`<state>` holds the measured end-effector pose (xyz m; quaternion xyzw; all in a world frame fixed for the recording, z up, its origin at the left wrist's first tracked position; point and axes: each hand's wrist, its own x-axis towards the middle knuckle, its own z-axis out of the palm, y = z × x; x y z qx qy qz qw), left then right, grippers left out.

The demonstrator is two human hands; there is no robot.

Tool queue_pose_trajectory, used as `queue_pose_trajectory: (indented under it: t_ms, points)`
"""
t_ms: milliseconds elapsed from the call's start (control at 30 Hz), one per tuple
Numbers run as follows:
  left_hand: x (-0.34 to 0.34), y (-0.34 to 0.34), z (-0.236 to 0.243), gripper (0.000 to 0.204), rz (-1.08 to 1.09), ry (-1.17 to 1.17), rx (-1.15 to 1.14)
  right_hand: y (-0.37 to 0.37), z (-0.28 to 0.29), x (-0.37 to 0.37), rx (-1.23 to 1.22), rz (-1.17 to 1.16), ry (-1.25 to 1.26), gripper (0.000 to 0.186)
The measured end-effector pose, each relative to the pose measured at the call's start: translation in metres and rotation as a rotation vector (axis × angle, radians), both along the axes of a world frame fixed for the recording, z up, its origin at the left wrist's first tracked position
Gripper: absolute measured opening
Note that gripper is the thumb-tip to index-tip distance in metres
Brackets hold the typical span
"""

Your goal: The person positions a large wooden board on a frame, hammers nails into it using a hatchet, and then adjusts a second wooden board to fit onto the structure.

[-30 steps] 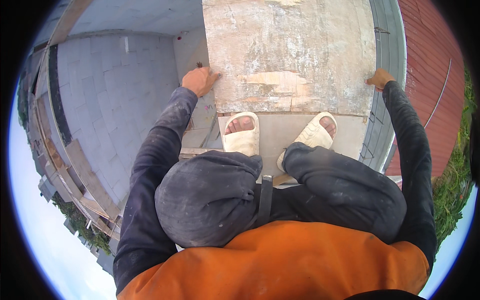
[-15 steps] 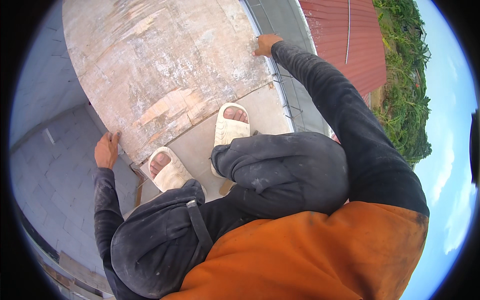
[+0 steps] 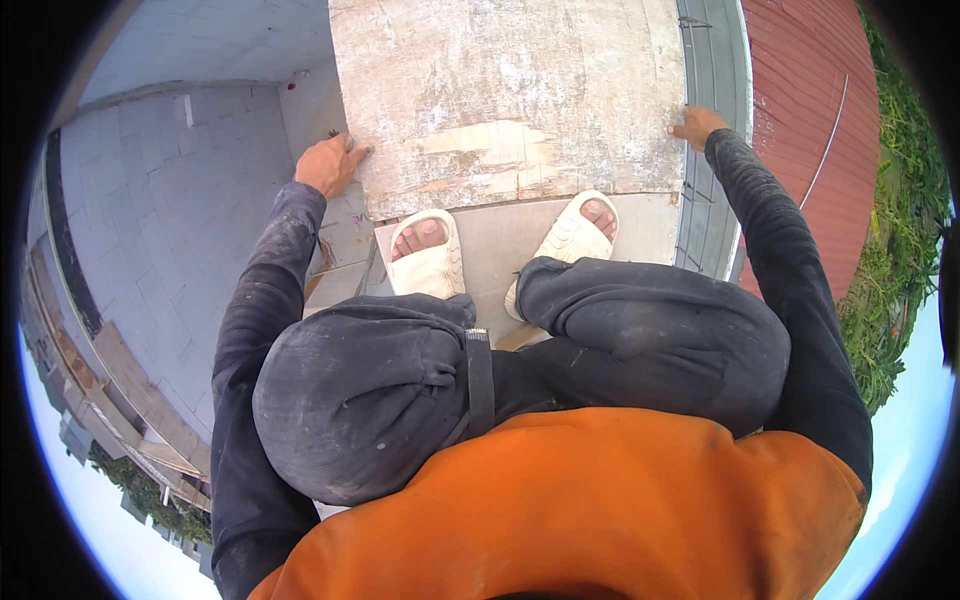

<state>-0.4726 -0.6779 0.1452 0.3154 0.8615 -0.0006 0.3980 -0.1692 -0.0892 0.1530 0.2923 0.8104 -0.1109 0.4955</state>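
A worn plywood sheet (image 3: 510,90), smeared with white and with its top layer scraped off in pale patches, lies in front of my feet. My left hand (image 3: 330,166) holds its left edge near the close corner, the thumb at the edge and the other fingers curled and partly hidden. At the opposite edge my right hand (image 3: 697,127) grips the sheet, its fingertips on the border. Both arms are spread wide. My feet, in cream slide sandals (image 3: 427,252), are on a paler board (image 3: 640,222) that meets the sheet's near edge.
To the left, a drop opens beside a grey block wall (image 3: 170,230). Along the right runs a grey channel with thin metal bars (image 3: 706,120), then a red corrugated roof (image 3: 815,130) and green plants (image 3: 900,230). Wooden planks (image 3: 140,390) lie along the wall at lower left.
My view has turned, so the sheet now appears straighter and farther right. Both hands remain at its two edges; my feet stay near its close edge.
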Motion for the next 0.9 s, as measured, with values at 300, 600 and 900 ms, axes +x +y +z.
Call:
queue_pose_trajectory:
  t_ms: [300,600,900]
  points:
    - [0.002,0.01,0.011,0.046,-0.003,0.008,0.061,-0.008,0.016,0.002,-0.027,-0.23,-0.035,0.046]
    - [0.009,-0.003,0.024,0.052,0.071,0.016,-0.029,-0.005,0.007,-0.012,0.078,-0.019,-0.026,0.046]
    - [0.0,0.008,0.036,0.053,0.086,-0.048,-0.064,-0.015,0.023,-0.005,-0.04,-0.393,-0.039,0.055]
